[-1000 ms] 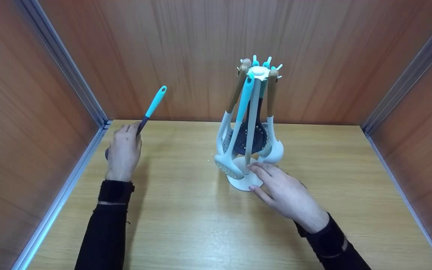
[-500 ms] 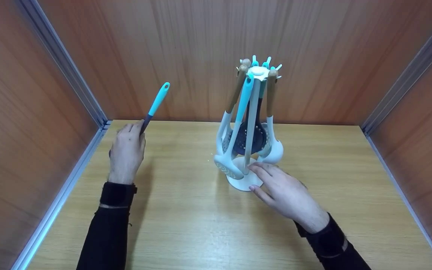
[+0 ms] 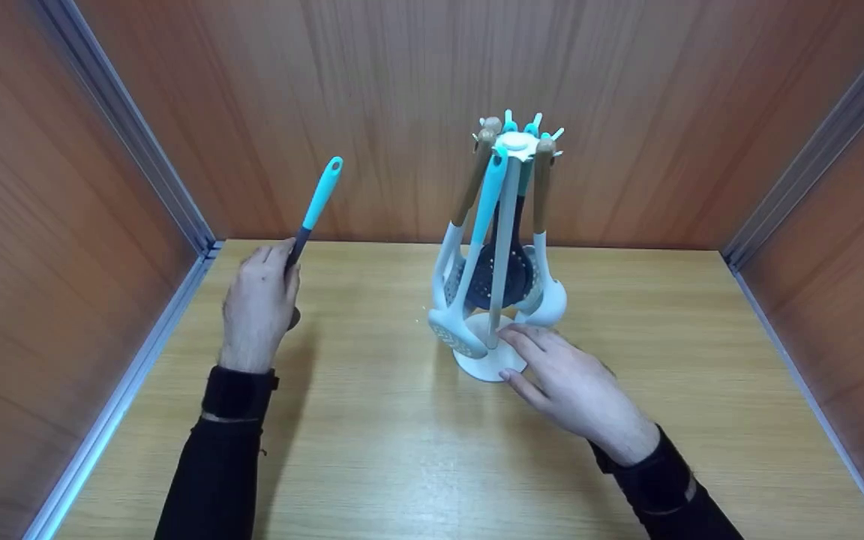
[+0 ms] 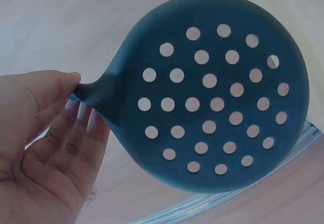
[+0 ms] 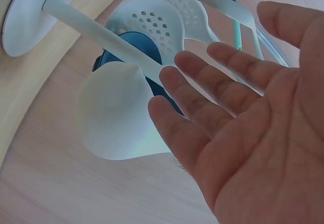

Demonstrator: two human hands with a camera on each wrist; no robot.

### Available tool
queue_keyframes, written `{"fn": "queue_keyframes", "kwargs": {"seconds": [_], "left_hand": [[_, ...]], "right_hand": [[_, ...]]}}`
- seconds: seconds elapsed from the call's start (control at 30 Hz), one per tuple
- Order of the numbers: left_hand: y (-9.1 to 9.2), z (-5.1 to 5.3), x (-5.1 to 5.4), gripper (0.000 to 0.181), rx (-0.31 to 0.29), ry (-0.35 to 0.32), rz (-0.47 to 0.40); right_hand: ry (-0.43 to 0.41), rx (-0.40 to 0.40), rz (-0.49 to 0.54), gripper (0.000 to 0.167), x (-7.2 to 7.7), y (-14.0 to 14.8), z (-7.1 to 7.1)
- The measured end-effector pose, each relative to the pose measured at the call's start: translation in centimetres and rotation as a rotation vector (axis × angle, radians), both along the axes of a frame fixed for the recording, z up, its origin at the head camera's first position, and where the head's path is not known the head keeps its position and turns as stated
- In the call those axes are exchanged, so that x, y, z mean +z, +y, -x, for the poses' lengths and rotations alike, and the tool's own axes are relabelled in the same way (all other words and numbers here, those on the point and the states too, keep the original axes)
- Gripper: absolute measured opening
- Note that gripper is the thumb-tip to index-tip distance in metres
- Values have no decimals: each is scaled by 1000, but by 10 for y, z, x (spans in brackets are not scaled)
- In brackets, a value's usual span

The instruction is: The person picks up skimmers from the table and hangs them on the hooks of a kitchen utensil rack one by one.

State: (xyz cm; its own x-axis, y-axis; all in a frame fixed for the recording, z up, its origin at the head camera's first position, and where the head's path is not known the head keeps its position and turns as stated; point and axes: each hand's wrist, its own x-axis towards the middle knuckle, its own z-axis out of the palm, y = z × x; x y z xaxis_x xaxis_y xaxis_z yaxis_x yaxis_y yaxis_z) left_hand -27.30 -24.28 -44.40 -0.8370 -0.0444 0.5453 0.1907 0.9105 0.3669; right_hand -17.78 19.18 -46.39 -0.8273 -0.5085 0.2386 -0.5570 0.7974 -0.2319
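Note:
My left hand (image 3: 258,307) grips a skimmer (image 3: 319,196) by its dark shaft, with the turquoise handle tilted up and to the right. In the left wrist view, thumb and fingers pinch the neck below the round, dark blue perforated head (image 4: 192,88). My right hand (image 3: 571,386) is held with its fingers extended beside the post (image 3: 505,247) of a white utensil stand (image 3: 488,370); whether the fingertips touch it is hard to tell. On the stand hang a ladle (image 3: 550,304), a pale slotted utensil (image 3: 489,199) with a turquoise handle and a dark skimmer (image 3: 520,279).
A light wooden tabletop (image 3: 372,420) lies under both hands. Wood-grain panels enclose it, with a back wall (image 3: 402,112), a left wall (image 3: 49,300) and a right wall (image 3: 844,262). Metal strips run along the side edges.
My left hand has moved slightly to the right with the skimmer, whose handle end has risen. The dark head now shows to the right of the hand. My right hand stays put.

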Motion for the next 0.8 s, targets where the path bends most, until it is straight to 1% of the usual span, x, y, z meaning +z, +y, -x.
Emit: {"fn": "queue_keyframes", "kwargs": {"seconds": [0.17,0.33,0.53,0.7,0.8], "left_hand": [[4,-5,4,33,-3,-4,7],[9,-10,8,32,-16,6,8],[18,-14,14,32,-28,-1,12],[22,-17,16,29,-57,18,12],[24,-18,16,29,-62,18,9]], "right_hand": [[-17,-2,-3,60,0,-1,1],[-12,-1,-6,60,0,1,1],[-9,-4,-7,60,0,3,1],[16,2,-3,58,-1,5,-1],[39,6,-5,57,-2,5,-1]]}}
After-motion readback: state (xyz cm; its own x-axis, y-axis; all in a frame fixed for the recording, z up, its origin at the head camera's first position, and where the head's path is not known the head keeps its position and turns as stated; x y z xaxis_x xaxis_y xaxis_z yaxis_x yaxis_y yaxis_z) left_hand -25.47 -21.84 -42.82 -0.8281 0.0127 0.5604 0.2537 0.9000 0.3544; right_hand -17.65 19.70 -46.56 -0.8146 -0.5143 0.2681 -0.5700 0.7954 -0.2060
